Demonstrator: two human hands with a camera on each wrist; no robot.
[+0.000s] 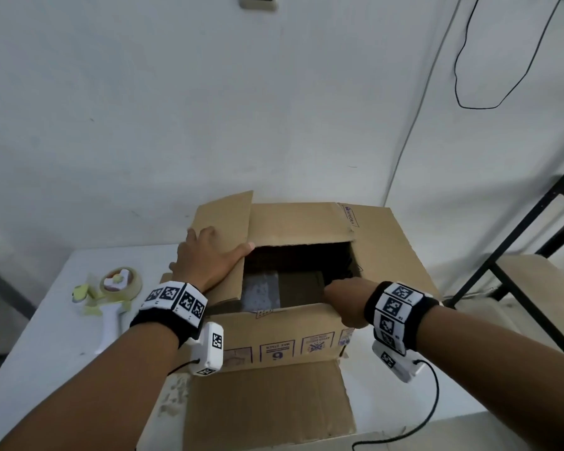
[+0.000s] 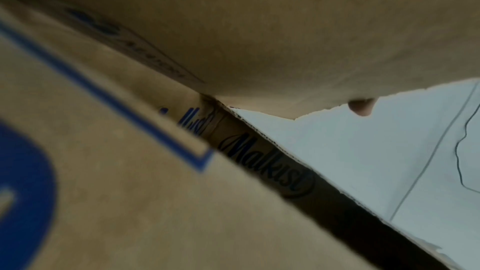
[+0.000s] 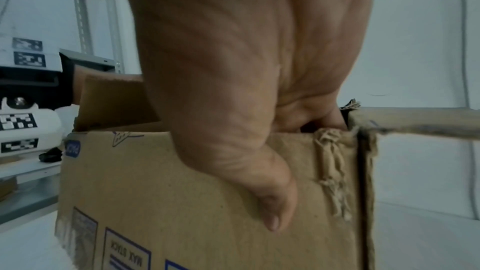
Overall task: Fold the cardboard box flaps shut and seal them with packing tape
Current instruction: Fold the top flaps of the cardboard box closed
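A brown cardboard box (image 1: 290, 346) stands open on the white table. My left hand (image 1: 209, 258) lies flat on the raised left flap (image 1: 228, 222), thumb at its inner edge. The left wrist view shows that flap (image 2: 259, 28) from beneath, with one fingertip (image 2: 361, 107) past its edge. My right hand (image 1: 345, 301) grips the rim of the near wall: in the right wrist view the thumb (image 3: 272, 202) lies on the wall's outside (image 3: 182, 213) and the fingers curl inside. The far flap (image 1: 306, 222) leans inward, the right flap (image 1: 394, 255) slopes outward, and the near flap (image 1: 267, 402) hangs down. A tape dispenser (image 1: 118, 284) lies left of the box.
The white table (image 1: 46, 353) runs left to the wall. A black metal frame (image 1: 518, 255) and a wooden surface (image 1: 534, 288) stand at the right. A black cable (image 1: 469, 76) hangs on the wall. The wrist camera's cable (image 1: 433, 402) loops near the table's front right.
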